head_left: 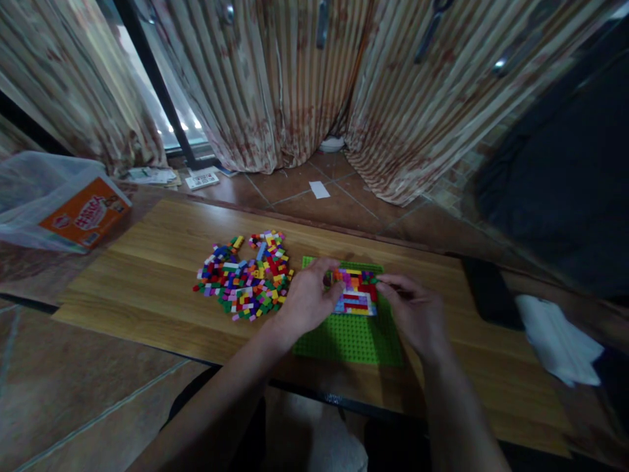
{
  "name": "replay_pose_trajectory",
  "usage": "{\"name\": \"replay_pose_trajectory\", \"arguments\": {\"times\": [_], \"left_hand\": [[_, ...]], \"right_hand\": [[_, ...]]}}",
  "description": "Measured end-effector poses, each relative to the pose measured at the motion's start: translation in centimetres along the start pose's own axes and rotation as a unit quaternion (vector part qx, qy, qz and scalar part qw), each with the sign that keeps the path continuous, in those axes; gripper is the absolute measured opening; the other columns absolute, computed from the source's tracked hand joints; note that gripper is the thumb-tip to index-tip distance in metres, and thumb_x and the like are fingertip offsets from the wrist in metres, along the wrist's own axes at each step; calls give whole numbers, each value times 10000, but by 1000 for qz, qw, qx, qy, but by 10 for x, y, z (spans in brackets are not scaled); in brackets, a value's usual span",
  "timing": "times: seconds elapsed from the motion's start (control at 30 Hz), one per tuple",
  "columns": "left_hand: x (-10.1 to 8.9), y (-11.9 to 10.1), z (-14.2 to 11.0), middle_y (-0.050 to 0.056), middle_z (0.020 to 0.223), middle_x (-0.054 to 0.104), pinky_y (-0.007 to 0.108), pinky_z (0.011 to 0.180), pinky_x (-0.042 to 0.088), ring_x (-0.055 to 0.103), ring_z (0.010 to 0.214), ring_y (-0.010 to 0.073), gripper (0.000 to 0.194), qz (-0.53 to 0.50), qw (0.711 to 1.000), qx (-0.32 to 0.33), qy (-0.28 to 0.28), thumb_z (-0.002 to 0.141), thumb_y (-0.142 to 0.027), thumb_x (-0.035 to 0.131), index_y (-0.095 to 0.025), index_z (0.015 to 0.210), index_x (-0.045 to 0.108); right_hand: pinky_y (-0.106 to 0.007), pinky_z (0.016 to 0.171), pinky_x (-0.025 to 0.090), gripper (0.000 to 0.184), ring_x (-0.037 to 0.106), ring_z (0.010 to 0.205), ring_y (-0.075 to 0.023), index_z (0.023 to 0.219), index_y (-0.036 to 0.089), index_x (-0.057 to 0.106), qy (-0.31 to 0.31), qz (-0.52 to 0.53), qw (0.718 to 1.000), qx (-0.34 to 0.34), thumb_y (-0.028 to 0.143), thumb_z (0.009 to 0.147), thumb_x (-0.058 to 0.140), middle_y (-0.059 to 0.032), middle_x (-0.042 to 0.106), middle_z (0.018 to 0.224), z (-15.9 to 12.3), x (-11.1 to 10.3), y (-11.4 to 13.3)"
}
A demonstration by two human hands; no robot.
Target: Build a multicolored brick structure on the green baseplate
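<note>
A green studded baseplate (351, 341) lies on the wooden table. On its upper part sits a block of multicoloured toy bricks (356, 295), with red, white, blue, orange and yellow rows. My left hand (309, 295) curls round the left side of this build, thumb and forefinger against it. At the build's upper right corner, my right hand (417, 314) pinches what looks like a small green brick (374, 280); the fingertips partly hide it. Left of my left hand spreads a loose heap of small bricks (246, 278) in many colours.
A clear plastic tub (44, 177) with an orange label stands at the far left. On the table's right end lie a dark flat object (489, 292) and a white cloth or paper bundle (557, 337). Striped curtains (275, 85) hang beyond the table (147, 262).
</note>
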State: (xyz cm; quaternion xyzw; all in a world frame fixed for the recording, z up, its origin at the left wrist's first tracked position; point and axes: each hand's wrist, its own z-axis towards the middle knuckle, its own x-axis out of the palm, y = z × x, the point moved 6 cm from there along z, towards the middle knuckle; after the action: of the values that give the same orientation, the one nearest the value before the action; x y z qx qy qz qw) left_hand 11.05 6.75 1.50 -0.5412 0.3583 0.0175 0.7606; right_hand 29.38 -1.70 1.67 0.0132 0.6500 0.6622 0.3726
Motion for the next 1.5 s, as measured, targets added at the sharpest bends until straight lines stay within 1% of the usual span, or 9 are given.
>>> {"name": "replay_pose_trajectory", "arguments": {"times": [0.17,0.3,0.43,0.53,0.63,0.93,1.1,1.27,1.5], "left_hand": [[2,-3,-2,48,1044,615,293,689,521,607,731,139,328,16,1000,9,15,833,-261,609,-194,1153,580],[2,-3,-3,47,1071,602,297,710,525,615,754,143,329,12,1000,5,27,824,-232,606,-201,1151,579],[2,-2,-2,54,1095,605,316,775,533,630,839,165,327,9,999,7,34,818,-198,601,-202,1145,588],[3,0,-2,50,1088,611,325,800,539,635,856,167,313,3,999,8,37,827,-204,598,-210,1139,591],[4,1,-2,45,1085,615,324,808,542,638,884,170,295,2,999,13,37,831,-207,596,-219,1126,595],[5,0,-2,62,1115,615,334,838,541,639,893,170,311,-3,999,11,44,829,-203,598,-194,1140,598],[5,1,-2,61,1120,621,337,871,537,638,956,181,307,-9,999,16,39,830,-198,604,-201,1137,598],[5,1,-2,61,1126,612,340,864,540,640,940,178,297,-8,999,19,35,828,-186,600,-200,1124,600],[6,1,-4,56,1129,606,314,848,538,638,921,166,290,-10,999,25,31,837,-190,589,-204,1127,597]], "right_hand": [[-337,766,490,206,622,877,-192,850,232,755,20,-8,1000,-9,392,776,650,-54,683,977,1,9,2],[-338,767,497,211,618,873,-190,845,229,754,24,-16,1000,-4,397,772,649,-58,674,988,4,12,0],[-351,801,498,215,623,922,-203,846,237,755,25,-17,1000,1,409,760,660,-58,679,1017,7,13,-5],[-366,821,498,223,639,909,-204,871,233,756,32,-3,999,23,399,749,669,-57,700,1019,9,14,-11],[-364,778,510,258,655,847,-203,901,218,754,40,27,997,58,395,727,684,-62,728,960,9,17,-16],[-309,610,500,262,631,624,-167,802,194,736,1,116,982,150,366,604,740,-31,729,739,7,24,-14],[-291,578,495,228,631,608,-163,797,192,720,-18,106,984,141,343,627,707,-23,721,713,7,25,-12],[-296,589,503,241,637,629,-168,787,187,713,-26,97,984,146,349,610,701,-33,724,741,8,26,-15],[-284,564,484,213,601,575,-152,770,194,709,-41,112,981,153,329,606,709,-6,699,683,6,27,-13]]}}
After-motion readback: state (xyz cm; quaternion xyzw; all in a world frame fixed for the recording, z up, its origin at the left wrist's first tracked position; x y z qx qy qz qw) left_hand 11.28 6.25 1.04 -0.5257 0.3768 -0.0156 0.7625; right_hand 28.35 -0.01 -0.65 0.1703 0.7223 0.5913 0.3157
